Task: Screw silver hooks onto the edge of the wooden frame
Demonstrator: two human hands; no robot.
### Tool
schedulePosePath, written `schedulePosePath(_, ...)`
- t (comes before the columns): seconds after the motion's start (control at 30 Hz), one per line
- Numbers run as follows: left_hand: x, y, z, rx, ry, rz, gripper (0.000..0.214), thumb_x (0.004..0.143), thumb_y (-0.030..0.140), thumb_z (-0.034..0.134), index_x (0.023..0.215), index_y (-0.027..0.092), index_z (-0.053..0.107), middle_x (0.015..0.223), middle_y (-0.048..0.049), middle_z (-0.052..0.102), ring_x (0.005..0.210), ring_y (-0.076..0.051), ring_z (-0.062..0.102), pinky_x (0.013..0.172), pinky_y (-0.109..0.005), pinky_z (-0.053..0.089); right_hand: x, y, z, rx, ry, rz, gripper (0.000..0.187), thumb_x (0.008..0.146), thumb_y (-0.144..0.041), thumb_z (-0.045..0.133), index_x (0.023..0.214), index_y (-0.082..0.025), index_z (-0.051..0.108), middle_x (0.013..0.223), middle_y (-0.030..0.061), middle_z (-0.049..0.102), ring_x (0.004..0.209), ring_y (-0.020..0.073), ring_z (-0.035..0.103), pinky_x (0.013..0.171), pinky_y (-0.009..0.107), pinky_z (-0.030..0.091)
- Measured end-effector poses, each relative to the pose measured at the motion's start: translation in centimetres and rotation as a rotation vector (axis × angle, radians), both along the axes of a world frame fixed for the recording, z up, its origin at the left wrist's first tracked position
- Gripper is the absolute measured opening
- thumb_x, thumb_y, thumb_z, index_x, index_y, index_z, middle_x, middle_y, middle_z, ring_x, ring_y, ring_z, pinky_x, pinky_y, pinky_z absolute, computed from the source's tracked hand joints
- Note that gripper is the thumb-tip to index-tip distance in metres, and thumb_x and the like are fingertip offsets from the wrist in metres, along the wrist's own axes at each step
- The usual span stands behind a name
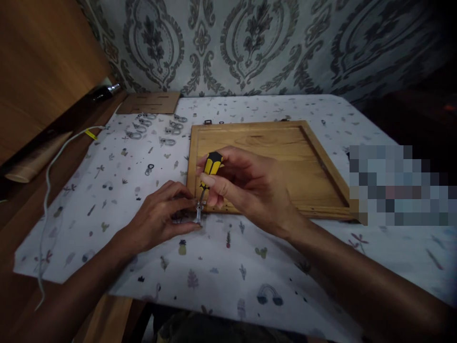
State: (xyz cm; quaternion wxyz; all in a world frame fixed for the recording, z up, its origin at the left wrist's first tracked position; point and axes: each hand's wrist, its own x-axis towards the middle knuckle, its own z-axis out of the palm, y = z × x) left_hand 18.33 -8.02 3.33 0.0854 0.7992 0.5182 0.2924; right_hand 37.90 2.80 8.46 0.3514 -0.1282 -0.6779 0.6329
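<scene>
My right hand (246,183) grips a short screwdriver (213,164) with a yellow and black handle. Its shaft points down and its tip meets a small silvery metal fitting (199,213) at the near left corner of a wooden panel (250,166) with a raised frame. Between the thumb and fingers of my left hand (157,216), that fitting is held steady against the panel's near edge. Whether a screw sits under the tip is too small to tell.
Several similar metal fittings (135,129) lie on the patterned cloth (228,286) at the back left, before a piece of brown cardboard (150,103). A small ring-shaped piece (149,169) rests left of the panel. A white cable (46,190) runs down the left side.
</scene>
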Motion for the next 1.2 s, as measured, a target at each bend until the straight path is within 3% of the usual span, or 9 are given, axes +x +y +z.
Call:
schedulePosePath(0.17,0.0,0.0,0.1,0.017,0.009,-0.006,0.027,0.093,0.043,0.072,0.11,0.021,0.072,0.113,-0.0083,0.067,0.103,-0.023,0.064,0.081,-0.036,0.057,0.0,-0.5,0.1,0.098,-0.005,-0.081,0.018,0.092,-0.036,0.074,0.095,-0.021,0.063,0.079,-0.0041,0.063,0.056,0.0071,0.061,0.053,0.021,0.054)
schedulePosePath(0.37,0.1,0.0,0.3,0.019,0.0,-0.011,0.03,0.093,0.043,0.071,0.114,0.021,0.072,0.11,-0.0079,0.067,0.1,-0.022,0.063,0.08,-0.034,0.057,0.3,-0.8,0.9,0.109,0.013,-0.254,0.021,0.087,-0.034,0.079,0.089,-0.023,0.061,0.08,-0.0039,0.066,0.05,0.007,0.059,0.045,0.021,0.051)
schedulePosePath(0.83,-0.1,0.0,0.1,0.015,-0.002,-0.017,0.03,0.094,0.042,0.071,0.117,0.022,0.07,0.111,-0.0079,0.065,0.101,-0.022,0.063,0.08,-0.036,0.057,0.7,-0.8,-0.5,0.015,-0.031,-0.196,0.026,0.089,-0.044,0.075,0.092,-0.022,0.061,0.077,-0.0039,0.064,0.05,0.008,0.06,0.045,0.022,0.052)
schedulePosePath(1.2,-0.1,0.1,0.2,0.016,0.008,-0.015,0.03,0.095,0.043,0.069,0.116,0.022,0.07,0.11,-0.0084,0.065,0.1,-0.024,0.063,0.079,-0.038,0.058,0.7,-0.9,-0.8,0.046,-0.082,-0.174,0.027,0.09,-0.047,0.074,0.093,-0.024,0.06,0.07,-0.005,0.06,0.052,0.0095,0.061,0.048,0.024,0.053)
